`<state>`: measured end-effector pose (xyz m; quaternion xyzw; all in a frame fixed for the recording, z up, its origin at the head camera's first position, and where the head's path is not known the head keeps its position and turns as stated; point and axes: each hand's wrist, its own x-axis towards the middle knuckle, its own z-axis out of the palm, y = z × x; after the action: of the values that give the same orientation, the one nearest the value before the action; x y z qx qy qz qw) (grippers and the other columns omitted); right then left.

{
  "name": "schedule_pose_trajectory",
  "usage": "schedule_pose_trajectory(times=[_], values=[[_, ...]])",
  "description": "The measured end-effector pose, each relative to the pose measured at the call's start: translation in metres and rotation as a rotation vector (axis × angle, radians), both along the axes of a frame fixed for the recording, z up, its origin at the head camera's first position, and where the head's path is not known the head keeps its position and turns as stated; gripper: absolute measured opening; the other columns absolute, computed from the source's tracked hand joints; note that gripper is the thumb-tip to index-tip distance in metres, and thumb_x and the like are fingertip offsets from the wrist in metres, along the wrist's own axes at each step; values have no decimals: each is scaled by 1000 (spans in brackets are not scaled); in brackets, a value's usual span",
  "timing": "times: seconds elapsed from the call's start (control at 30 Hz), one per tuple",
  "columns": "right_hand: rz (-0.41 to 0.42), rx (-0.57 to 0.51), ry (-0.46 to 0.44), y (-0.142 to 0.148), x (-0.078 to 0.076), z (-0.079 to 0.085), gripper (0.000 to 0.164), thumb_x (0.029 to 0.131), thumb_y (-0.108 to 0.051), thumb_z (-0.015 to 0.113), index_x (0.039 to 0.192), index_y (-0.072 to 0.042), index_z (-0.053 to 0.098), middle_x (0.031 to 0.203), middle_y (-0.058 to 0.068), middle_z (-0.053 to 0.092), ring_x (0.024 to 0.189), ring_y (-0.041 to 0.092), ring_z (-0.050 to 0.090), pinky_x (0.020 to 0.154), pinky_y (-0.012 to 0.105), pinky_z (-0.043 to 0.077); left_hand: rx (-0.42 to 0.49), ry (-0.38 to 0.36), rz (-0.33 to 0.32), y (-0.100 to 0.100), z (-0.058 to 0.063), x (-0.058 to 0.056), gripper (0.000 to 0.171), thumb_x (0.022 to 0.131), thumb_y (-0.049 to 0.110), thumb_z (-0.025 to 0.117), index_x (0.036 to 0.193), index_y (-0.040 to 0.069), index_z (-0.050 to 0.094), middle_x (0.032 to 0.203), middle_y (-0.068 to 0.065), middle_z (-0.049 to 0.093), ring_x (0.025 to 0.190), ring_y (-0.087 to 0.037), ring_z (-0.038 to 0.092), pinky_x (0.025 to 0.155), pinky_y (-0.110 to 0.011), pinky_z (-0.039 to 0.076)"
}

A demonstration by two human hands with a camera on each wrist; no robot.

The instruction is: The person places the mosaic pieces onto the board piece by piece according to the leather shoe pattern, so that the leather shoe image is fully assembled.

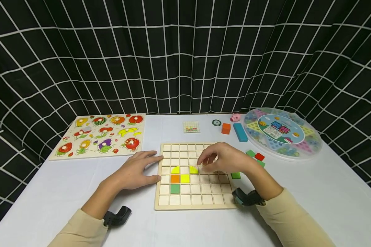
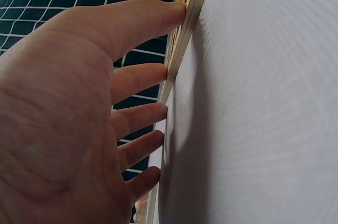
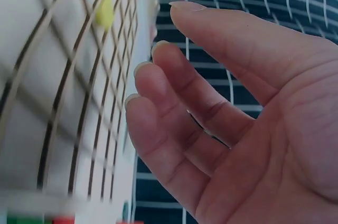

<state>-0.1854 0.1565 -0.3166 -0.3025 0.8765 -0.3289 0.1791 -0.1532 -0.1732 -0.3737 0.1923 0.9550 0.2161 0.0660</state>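
A wooden grid board (image 1: pixel 195 202) lies on the white table. Set in its cells are an orange square (image 1: pixel 175 178), a yellow square (image 1: pixel 185 178), a green square (image 1: pixel 175 188) and two yellow rounded pieces (image 1: pixel 175 170), (image 1: pixel 193 169). My left hand (image 1: pixel 139 170) touches the board's left edge with straight thumb and fingers; in the left wrist view the thumb rests against that wooden edge. Over the board's right half hovers my right hand (image 1: pixel 224 158), fingers loosely bent and thumb apart. The right wrist view shows nothing between its fingers (image 3: pixel 158 92).
A fruit peg puzzle (image 1: pixel 102 137) lies at the left. Behind the board sits a small pattern card (image 1: pixel 191 127), then a chip (image 1: pixel 216 122), an orange cube (image 1: pixel 226 128), a blue block (image 1: pixel 240 132), a pink pig (image 1: pixel 235 117) and a round bead case (image 1: pixel 282 133). Green tiles (image 1: pixel 236 175) and a red tile (image 1: pixel 259 156) lie right.
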Motion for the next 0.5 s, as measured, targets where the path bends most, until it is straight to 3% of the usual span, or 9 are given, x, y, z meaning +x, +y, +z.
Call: schedule_pose_trajectory(times=[0.27, 0.5], values=[[-97, -16, -28, 43, -12, -8, 15, 90, -9, 78, 105, -10, 79, 99, 6, 73, 90, 22, 61, 67, 30, 54, -1, 13, -7, -1, -2, -1, 68, 89, 44, 72, 152, 25, 55, 161, -10, 44, 151, -37, 36, 120, -65, 29], [-184, 32, -57, 74, -20, -7, 19, 91, -11, 77, 110, -9, 79, 103, 7, 73, 94, 25, 59, 75, 35, 53, -2, 1, -1, 1, -1, 0, 68, 89, 44, 73, 151, 24, 55, 161, -10, 44, 151, -37, 35, 120, -65, 29]])
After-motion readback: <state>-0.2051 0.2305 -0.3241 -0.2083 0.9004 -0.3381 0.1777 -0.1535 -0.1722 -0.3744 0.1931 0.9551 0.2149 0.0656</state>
